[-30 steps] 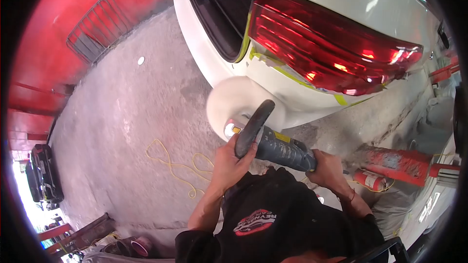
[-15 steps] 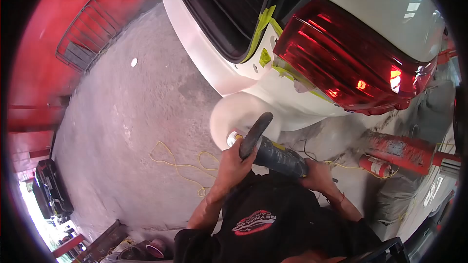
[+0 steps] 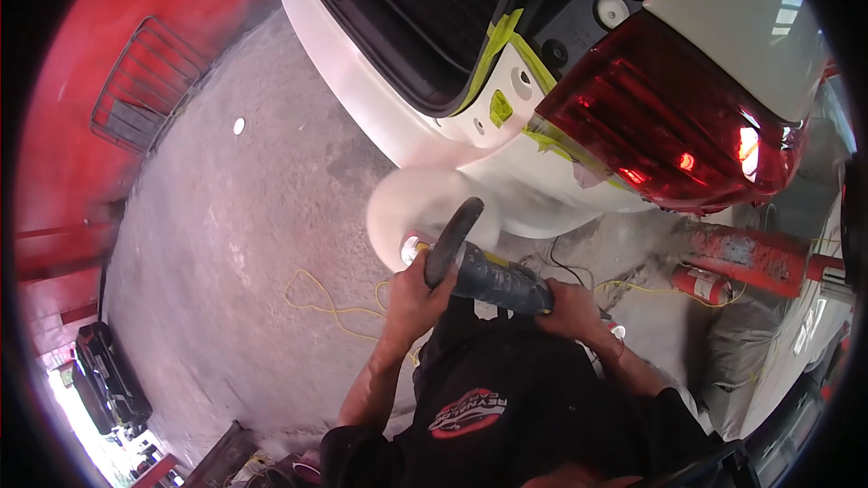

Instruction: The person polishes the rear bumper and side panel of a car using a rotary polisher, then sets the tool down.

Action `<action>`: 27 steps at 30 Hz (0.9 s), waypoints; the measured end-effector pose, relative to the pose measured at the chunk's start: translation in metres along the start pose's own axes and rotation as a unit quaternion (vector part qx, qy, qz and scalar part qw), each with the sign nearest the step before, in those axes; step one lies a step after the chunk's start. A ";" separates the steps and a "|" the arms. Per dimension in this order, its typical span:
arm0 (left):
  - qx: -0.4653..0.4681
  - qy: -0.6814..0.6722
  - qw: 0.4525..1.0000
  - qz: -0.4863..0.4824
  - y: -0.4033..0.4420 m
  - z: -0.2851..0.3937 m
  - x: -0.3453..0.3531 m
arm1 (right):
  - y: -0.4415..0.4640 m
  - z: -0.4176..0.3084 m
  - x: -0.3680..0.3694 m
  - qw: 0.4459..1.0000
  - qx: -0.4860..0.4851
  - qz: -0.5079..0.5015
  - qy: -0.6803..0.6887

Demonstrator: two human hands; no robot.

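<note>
Left hand (image 3: 419, 300): curled round curved handle (image 3: 455, 239) | right hand (image 3: 573, 312): closed about rear of polisher (image 3: 495, 280) | polisher: before black shirt (image 3: 551, 389) | white pad (image 3: 395, 208): at car bumper (image 3: 547, 185), contact unclear to me | red tail light (image 3: 678, 117): above bumper

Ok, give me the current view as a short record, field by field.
Left grip: around the black loop handle of the power tool
Right grip: around the tool's rear end
Pad: round, blurred, overlapping the white bumper in view
Tape: yellow-green, left of the red tail light
Yellow cord: lying on the floor
</note>
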State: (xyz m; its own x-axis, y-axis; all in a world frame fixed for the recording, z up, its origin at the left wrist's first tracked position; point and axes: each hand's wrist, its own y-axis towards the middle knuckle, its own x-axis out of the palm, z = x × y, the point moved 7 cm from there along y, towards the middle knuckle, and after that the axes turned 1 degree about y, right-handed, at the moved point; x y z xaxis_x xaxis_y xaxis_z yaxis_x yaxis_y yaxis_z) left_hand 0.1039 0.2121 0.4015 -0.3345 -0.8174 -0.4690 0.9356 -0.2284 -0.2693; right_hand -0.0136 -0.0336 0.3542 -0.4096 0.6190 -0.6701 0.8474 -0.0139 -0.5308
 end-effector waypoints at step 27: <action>0.146 -0.001 0.988 -0.050 -0.030 0.114 -0.085 | -0.061 -0.071 -0.080 0.968 -0.063 0.241 -0.038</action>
State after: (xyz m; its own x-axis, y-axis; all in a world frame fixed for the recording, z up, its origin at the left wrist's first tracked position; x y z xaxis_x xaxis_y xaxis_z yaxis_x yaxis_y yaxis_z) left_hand 0.1171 0.2280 0.5454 -0.4262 -0.7841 -0.4512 0.8911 -0.4498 -0.0601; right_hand -0.0090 -0.0262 0.4771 0.0240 0.5054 -0.8625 0.9788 -0.1875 -0.0826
